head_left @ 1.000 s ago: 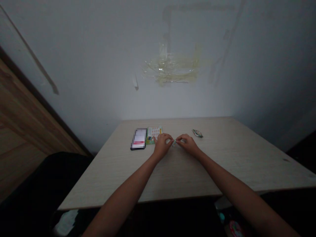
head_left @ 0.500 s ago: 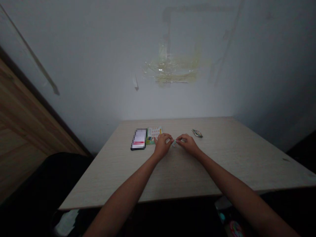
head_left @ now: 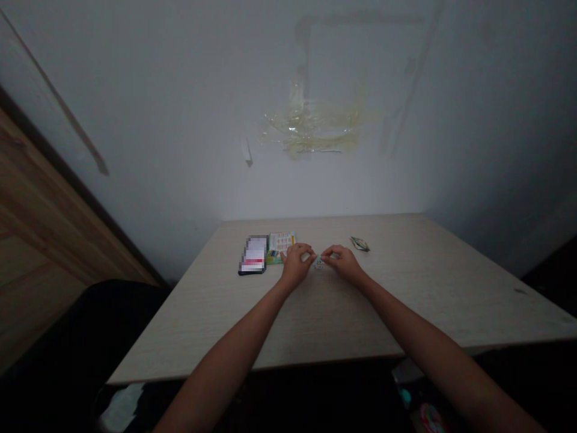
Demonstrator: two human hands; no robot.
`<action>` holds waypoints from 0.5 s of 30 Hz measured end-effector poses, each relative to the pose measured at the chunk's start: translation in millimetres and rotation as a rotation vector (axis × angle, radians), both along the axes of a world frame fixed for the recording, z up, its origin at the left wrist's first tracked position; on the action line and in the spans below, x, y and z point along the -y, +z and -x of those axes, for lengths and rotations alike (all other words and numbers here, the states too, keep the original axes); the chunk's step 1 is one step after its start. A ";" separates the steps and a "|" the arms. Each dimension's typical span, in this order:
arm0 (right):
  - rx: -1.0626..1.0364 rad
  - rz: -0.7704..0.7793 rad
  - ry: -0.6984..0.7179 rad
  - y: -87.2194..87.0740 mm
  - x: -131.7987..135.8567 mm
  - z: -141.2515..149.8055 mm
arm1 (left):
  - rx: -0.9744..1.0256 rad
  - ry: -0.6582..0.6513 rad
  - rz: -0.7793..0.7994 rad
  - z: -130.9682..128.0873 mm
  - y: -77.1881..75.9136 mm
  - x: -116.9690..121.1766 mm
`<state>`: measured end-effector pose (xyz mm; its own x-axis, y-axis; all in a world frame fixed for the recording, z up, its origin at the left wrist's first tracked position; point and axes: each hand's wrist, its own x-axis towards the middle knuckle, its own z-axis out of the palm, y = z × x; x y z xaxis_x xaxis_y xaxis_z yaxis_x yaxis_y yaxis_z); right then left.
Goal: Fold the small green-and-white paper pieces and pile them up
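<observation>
Observed at left hand (head_left: pixel 296 261) and right hand (head_left: pixel 343 262): narrow fingertip grip, closed on a small patterned piece (head_left: pixel 319 263) between them, on or just above the bench (head_left: pixel 315 319), unclear which. Judged light, thin and probably flimsy; best taken by opposite upper edges, without hard pulling. Noted beside left hand: printed sheet (head_left: pixel 281 241), then phone (head_left: pixel 255 255). Noted beyond right hand: small flat packet (head_left: pixel 360 243).

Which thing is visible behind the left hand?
Behind the left hand, a green-and-white printed item shows its upper and left parts. The hand covers its lower right corner, so anything printed there cannot be seen.
</observation>
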<state>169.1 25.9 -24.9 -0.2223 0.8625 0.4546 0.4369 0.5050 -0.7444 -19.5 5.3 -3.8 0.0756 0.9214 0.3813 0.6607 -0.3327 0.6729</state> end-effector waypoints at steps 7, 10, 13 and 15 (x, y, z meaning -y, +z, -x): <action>-0.038 0.046 -0.003 -1.1 -2.3 0.3 | 0.022 0.012 -0.008 -1.6 -2.1 -2.1; -0.048 0.069 -0.002 -1.5 -3.0 0.6 | 0.034 0.016 -0.019 -1.7 -5.6 -4.6; -0.064 0.077 -0.002 -2.0 -3.5 0.8 | 0.042 0.019 -0.027 -1.9 -7.2 -6.0; -0.066 0.081 -0.007 -2.7 -4.1 0.9 | 0.042 0.023 -0.026 -2.2 -6.9 -6.1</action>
